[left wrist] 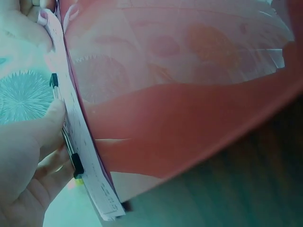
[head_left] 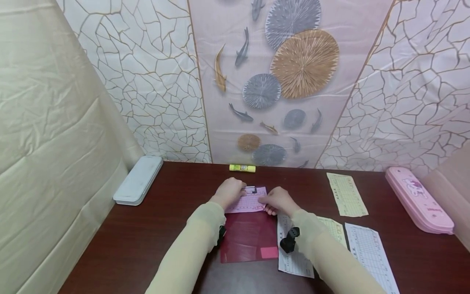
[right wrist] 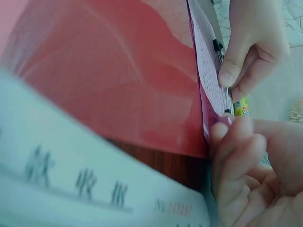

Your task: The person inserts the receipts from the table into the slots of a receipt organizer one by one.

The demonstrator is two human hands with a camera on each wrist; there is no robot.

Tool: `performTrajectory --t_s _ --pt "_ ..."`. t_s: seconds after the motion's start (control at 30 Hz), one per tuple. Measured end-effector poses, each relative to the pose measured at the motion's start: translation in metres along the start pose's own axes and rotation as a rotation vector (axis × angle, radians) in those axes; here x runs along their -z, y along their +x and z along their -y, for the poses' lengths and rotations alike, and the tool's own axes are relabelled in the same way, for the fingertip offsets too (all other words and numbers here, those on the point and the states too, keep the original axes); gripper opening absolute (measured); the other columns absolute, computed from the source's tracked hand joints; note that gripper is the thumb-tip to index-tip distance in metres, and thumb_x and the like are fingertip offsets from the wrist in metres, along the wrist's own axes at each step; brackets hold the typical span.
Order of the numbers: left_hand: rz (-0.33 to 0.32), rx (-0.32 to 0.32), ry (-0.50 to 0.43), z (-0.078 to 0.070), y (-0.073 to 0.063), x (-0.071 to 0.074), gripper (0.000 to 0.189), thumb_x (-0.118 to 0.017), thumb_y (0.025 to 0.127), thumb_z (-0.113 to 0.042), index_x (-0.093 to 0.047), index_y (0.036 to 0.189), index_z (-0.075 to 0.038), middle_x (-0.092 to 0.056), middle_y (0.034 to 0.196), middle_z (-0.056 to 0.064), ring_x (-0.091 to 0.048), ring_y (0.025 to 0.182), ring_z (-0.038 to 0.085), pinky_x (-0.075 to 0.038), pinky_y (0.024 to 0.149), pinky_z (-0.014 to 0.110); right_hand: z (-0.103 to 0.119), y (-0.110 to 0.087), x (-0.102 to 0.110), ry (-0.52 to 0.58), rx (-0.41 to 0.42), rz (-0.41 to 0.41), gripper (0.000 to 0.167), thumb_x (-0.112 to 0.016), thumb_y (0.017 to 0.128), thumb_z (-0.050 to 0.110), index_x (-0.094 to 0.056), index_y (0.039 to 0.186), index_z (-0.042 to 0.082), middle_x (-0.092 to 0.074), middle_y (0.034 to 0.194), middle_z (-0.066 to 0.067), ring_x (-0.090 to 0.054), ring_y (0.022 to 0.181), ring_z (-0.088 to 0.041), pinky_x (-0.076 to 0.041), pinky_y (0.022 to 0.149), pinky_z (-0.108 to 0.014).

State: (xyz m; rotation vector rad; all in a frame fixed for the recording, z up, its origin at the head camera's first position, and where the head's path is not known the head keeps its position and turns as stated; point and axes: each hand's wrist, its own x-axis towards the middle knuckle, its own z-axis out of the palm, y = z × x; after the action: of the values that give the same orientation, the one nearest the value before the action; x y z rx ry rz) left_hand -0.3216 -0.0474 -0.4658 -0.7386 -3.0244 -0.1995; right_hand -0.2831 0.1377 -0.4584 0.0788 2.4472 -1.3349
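A translucent red clipboard (head_left: 247, 237) lies on the table in front of me, with a pink printed slip (head_left: 249, 204) across its top end. My left hand (head_left: 229, 194) pinches the metal clip at that end; in the left wrist view the thumb lies along the clip (left wrist: 71, 146), which has black tips. At the right edge of the slip, my right hand (head_left: 280, 200) pinches the paper near its corner. The right wrist view has the curled right fingers (right wrist: 239, 156) at the slip's edge, close to the clip. Whether the clip grips the slip is unclear.
White (head_left: 293, 255) and yellow printed slips (head_left: 332, 228) lie right of the clipboard, partly under my right arm. Further right are another white slip (head_left: 372, 253), a yellow slip (head_left: 346, 195) and a pink pencil case (head_left: 420, 200). A yellow glue stick (head_left: 242, 168) and white case (head_left: 138, 180) sit farther back.
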Motion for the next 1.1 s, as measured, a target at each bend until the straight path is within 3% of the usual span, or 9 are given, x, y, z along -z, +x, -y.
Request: performTrajectory --t_s 0.17,0.33,0.6,0.9,1.1 --pt "-0.023 -0.027 -0.007 0.005 0.0 -0.004 0.024 -0.067 0.088 -0.03 -0.073 0.106 -0.015 -0.072 0.1 0.0 -0.065 0.097 0.017 -0.05 0.089 0.032 -0.003 -0.002 0.011 -0.062 0.02 -0.077 0.022 -0.069 0.086 0.019 -0.069 0.08 -0.002 -0.059 0.056 -0.006 -0.054 0.044 -0.011 -0.05 0.046 -0.022" --pt "-0.019 -0.03 0.0 0.005 0.001 -0.003 0.026 -0.068 0.087 -0.033 -0.073 0.105 -0.015 -0.072 0.099 0.0 -0.066 0.096 0.017 -0.051 0.088 0.031 -0.01 -0.001 0.023 -0.075 0.038 -0.093 0.024 -0.068 0.087 0.02 -0.068 0.092 -0.003 -0.062 0.066 -0.009 -0.059 0.051 -0.014 -0.054 0.051 -0.026" --pt "0.002 -0.002 -0.002 0.003 0.001 -0.002 0.028 -0.068 0.086 -0.034 -0.073 0.105 -0.015 -0.072 0.099 -0.001 -0.066 0.095 0.016 -0.051 0.087 0.03 -0.025 0.0 0.048 -0.112 0.078 -0.088 0.024 -0.067 0.088 0.02 -0.068 0.095 -0.003 -0.066 0.075 -0.011 -0.062 0.059 -0.017 -0.056 0.056 -0.03" --pt "0.017 0.016 -0.008 -0.001 0.0 0.0 0.024 -0.069 0.086 -0.03 -0.074 0.103 -0.014 -0.072 0.097 0.0 -0.066 0.092 0.015 -0.052 0.084 0.03 -0.038 -0.006 0.082 -0.252 0.139 -0.089 0.023 -0.064 0.09 0.021 -0.069 0.097 -0.001 -0.068 0.077 -0.009 -0.063 0.068 -0.017 -0.055 0.061 -0.031" --pt "0.034 0.033 -0.012 -0.002 0.001 0.001 0.027 -0.068 0.086 -0.031 -0.073 0.107 -0.014 -0.072 0.101 0.0 -0.065 0.096 0.015 -0.051 0.087 0.031 -0.051 -0.008 0.11 -0.352 0.178 -0.137 0.023 -0.062 0.091 0.02 -0.07 0.096 -0.001 -0.069 0.078 -0.007 -0.062 0.069 -0.016 -0.052 0.063 -0.03"
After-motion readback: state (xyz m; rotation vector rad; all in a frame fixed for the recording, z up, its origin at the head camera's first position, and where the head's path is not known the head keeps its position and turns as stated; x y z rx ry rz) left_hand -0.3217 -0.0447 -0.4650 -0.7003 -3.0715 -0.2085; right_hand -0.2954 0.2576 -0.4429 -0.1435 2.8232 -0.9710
